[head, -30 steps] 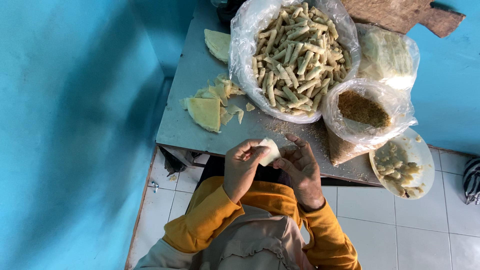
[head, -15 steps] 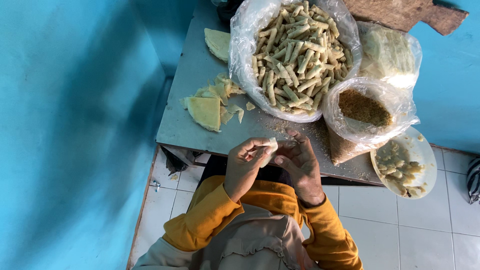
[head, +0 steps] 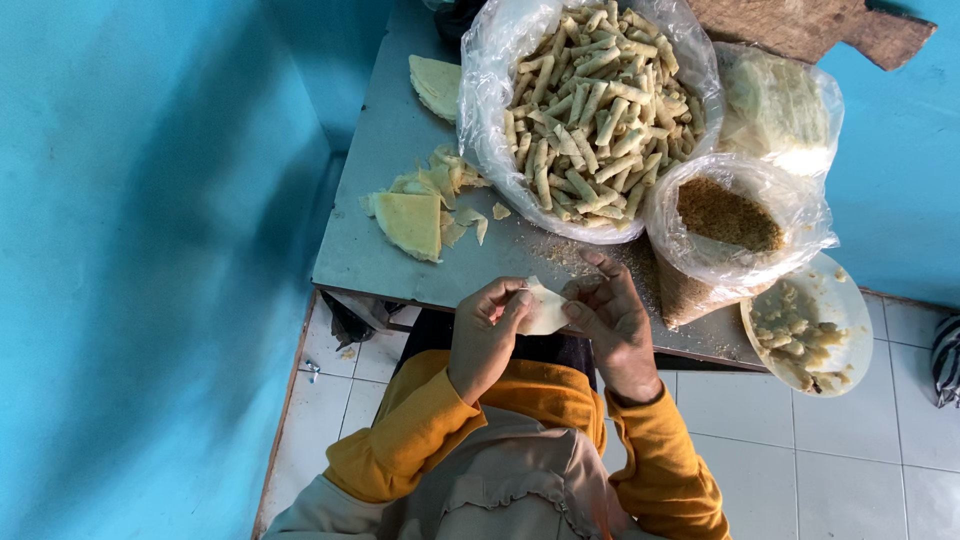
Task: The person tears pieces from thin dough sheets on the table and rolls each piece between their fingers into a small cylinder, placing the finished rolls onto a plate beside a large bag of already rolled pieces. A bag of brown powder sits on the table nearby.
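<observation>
Between the left hand (head: 487, 335) and the right hand (head: 612, 325), a small pale, thin dough wrapper (head: 546, 310) is pinched by both thumbs and fingertips, held just over the near edge of the grey metal table (head: 385, 195). It looks folded, perhaps around filling. Turquoise walls (head: 140, 250) surround white floor tiles (head: 850, 460).

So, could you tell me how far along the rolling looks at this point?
Done: a big bag heaped with finished rolls. In hand: the left hand and right hand fold one wrapper. Left: wrappers on the table, crumbs in a bag, filling on a plate.
</observation>
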{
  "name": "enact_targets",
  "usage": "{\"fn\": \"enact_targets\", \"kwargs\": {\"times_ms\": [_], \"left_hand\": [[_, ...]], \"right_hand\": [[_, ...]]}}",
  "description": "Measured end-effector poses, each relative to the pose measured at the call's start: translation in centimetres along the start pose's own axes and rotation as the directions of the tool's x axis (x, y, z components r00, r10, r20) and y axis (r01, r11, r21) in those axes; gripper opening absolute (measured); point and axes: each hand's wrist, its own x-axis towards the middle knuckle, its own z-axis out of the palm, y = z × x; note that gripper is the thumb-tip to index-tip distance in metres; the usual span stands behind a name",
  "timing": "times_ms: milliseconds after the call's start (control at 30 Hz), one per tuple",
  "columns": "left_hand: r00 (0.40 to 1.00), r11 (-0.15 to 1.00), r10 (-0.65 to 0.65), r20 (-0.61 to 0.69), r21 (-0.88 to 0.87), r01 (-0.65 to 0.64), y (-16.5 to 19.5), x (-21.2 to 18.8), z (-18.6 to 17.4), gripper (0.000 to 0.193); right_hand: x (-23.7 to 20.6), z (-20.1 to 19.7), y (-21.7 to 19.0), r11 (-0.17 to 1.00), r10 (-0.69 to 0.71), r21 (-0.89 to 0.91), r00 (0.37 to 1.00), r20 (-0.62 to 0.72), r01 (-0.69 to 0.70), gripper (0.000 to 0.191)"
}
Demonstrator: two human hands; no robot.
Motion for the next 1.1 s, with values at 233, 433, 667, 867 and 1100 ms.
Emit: {"fn": "enact_targets", "kwargs": {"times_ms": [233,433,667,867,1100], "left_hand": [[0.982,0.986,-0.108,0.156,0.145,0.086,1.5,0.0,-0.6,0.023],[0.993,0.986,-0.016,0.118,0.168,-0.004,0.8,0.1,-0.3,0.014],[0.999,0.972,-0.029,0.022,0.233,0.024,-0.3,0.1,-0.5,0.015],[0.996,0.999,-0.041,0.084,0.038,0.038,-0.4,-0.1,-0.6,0.018],[0.989,0.992,-0.113,0.092,-0.045,0.117,-0.8,-0.2,-0.8,0.018]], "right_hand": [[1.0,-1.1,-2.0,0.990,0.074,-0.128,0.992,0.100,-0.061,0.058],[0.9,-0.7,-1.6,0.996,0.092,0.001,0.994,0.059,-0.092,0.058],[0.4,-1.4,-0.1,0.987,0.131,-0.098,0.991,0.042,-0.126,0.068],[0.3,-1.9,0.0,0.990,0.140,-0.037,0.990,0.032,-0.139,0.065],[0.2,-1.8,-0.3,0.983,0.185,0.001,0.983,-0.007,-0.185,0.064]]}}
